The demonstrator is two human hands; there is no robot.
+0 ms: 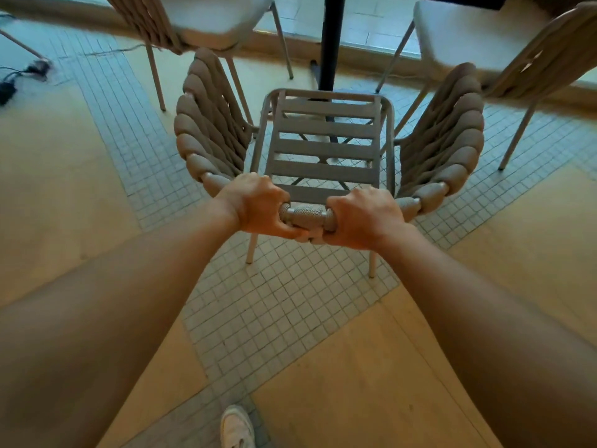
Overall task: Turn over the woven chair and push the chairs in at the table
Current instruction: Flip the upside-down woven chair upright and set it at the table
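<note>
Your left hand (258, 206) and your right hand (363, 218) are both clenched around the top rail of the woven chair (326, 147), close together at the middle of the frame, with a short piece of the wrapped rail showing between them. Each grip is wrapped fully round the rail, knuckles up, thumbs tucked underneath.

The woven chair stands upright on its legs in the centre of the frame, its slatted seat (326, 150) bare and facing up, its thick corded arms curving out to either side. Two of its legs show just below your hands, resting on the band of small floor tiles (290, 312).

Directly beyond the chair, at the top centre, the dark table post (332, 40) rises out of the frame; the front edge of the seat reaches about to its base. Two more chairs flank the post: a cushioned chair (206, 17) in the upper left and a second cushioned chair (484, 37) in the upper right, both with pale seat pads.

At the bottom centre, a white shoe (237, 428) stands on the floor. Dark cables (9, 85) lie at the left edge.
</note>
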